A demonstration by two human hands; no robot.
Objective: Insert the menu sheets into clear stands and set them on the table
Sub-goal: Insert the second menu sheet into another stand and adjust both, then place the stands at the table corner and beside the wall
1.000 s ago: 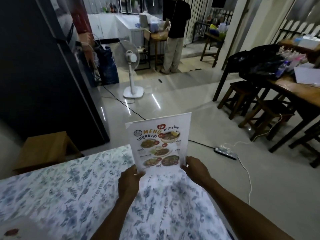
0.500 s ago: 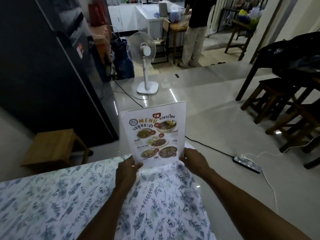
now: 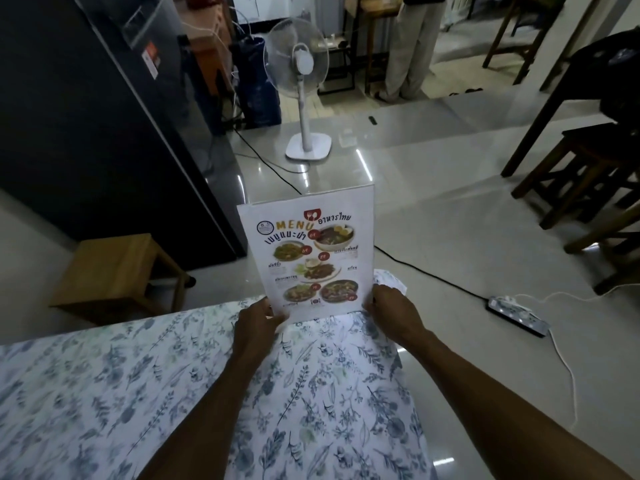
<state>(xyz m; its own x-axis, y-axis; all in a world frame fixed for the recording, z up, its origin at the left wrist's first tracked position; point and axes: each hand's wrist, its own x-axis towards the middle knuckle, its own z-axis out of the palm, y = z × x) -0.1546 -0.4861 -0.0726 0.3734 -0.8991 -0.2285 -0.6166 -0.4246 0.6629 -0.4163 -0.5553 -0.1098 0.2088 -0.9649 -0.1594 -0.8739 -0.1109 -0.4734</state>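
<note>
Menu (image 3: 308, 254) | upright at the table (image 3: 104, 393) far edge, long axis vertical | left hand (image 3: 258, 317), right hand (image 3: 393, 308) closed on bottom corners (equally near) | stand indistinct

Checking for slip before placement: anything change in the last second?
Mostly the head camera tipped down; the fan and floor shifted in view. The menu stand stays upright at the far edge of the table, left hand and right hand still gripping its bottom corners. Nothing released.
</note>
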